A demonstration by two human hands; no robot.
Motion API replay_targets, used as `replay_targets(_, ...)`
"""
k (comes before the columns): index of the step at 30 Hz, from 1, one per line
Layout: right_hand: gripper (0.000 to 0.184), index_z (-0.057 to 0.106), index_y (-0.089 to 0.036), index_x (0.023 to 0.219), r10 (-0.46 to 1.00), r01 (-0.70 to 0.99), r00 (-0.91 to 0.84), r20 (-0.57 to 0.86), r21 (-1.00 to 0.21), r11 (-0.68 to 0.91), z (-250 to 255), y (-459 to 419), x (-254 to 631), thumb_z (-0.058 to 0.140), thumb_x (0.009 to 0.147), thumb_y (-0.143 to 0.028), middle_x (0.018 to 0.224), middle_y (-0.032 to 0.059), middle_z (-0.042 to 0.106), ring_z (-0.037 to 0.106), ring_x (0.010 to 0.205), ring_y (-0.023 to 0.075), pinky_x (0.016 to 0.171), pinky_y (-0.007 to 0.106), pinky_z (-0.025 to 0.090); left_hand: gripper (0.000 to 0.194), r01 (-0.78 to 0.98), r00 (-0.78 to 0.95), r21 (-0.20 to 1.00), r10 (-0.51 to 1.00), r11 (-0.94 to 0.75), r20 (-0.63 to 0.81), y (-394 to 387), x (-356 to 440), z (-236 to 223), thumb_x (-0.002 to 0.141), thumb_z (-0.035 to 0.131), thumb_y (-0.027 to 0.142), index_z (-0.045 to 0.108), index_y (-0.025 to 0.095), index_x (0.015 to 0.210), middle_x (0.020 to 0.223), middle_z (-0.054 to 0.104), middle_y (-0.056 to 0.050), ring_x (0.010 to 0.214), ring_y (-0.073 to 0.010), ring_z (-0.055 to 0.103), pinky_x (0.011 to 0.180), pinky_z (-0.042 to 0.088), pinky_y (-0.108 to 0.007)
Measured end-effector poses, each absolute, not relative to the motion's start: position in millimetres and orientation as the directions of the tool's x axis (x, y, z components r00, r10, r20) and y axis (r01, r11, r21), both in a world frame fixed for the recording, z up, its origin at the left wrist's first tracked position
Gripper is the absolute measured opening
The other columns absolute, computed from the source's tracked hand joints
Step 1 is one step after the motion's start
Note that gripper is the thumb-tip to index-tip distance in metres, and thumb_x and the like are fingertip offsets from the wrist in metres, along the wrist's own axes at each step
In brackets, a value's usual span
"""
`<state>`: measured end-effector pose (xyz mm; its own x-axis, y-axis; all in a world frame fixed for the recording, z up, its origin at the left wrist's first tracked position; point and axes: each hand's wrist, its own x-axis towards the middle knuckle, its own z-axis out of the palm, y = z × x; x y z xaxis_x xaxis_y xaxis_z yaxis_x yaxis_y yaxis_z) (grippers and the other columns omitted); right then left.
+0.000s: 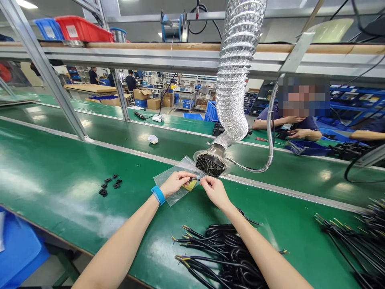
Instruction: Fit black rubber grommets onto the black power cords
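Observation:
My left hand [176,182], with a blue wristband [158,194], and my right hand [214,189] meet over the green bench. Both pinch a thin black wire [194,178] stretched between their fingertips. Under them lies a clear plastic bag [174,176] with something yellow [190,186] on it. Just beyond the hands sits the round grille of a fume extractor [209,163] on a silver flexible duct [237,72]. A heap of black cables with stripped ends [225,253] lies under my right forearm.
Several small black parts [110,185] lie to the left on the green bench [60,176]. More black cables [357,237] sit at the right edge. A person sits across the belt at a blue tray [306,147]. A blue bin [18,249] stands bottom left.

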<state>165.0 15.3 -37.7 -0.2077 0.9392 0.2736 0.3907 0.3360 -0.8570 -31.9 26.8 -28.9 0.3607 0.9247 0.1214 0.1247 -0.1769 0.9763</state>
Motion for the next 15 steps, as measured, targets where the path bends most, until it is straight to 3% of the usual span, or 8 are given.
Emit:
replay_targets(9, 0.036, 0.054, -0.018, 0.062, 0.912, 0.459, -0.228, 0.340, -0.788, 0.409, -38, 15, 167, 0.042, 0.086, -0.043, 0.056, -0.0013, 0.047, 0.036, 0.053, 0.0116, 0.051, 0.023, 0.030, 0.046, -0.131, 0.290, 0.991, 0.957, 0.039, 0.001, 25, -25, -34, 0.068, 0.080, 0.044, 0.075, 0.012, 0.100, 0.075, 0.067, -0.006, 0.063, -0.0124, 0.058, 0.065, 0.050, -0.027)
replay_targets(15, 0.032, 0.060, -0.019, 0.068, 0.836, 0.566, -0.302, 0.458, -0.620, 0.544, -37, 11, 168, 0.042, 0.089, -0.035, 0.062, 0.0004, 0.058, 0.045, 0.052, 0.0120, 0.055, 0.023, 0.034, 0.050, -0.262, 0.255, 0.962, 0.967, 0.076, -0.007, 23, -22, -36, 0.064, 0.083, 0.044, 0.073, 0.010, 0.098, 0.078, 0.066, -0.006, 0.065, -0.0116, 0.058, 0.067, 0.050, -0.027)
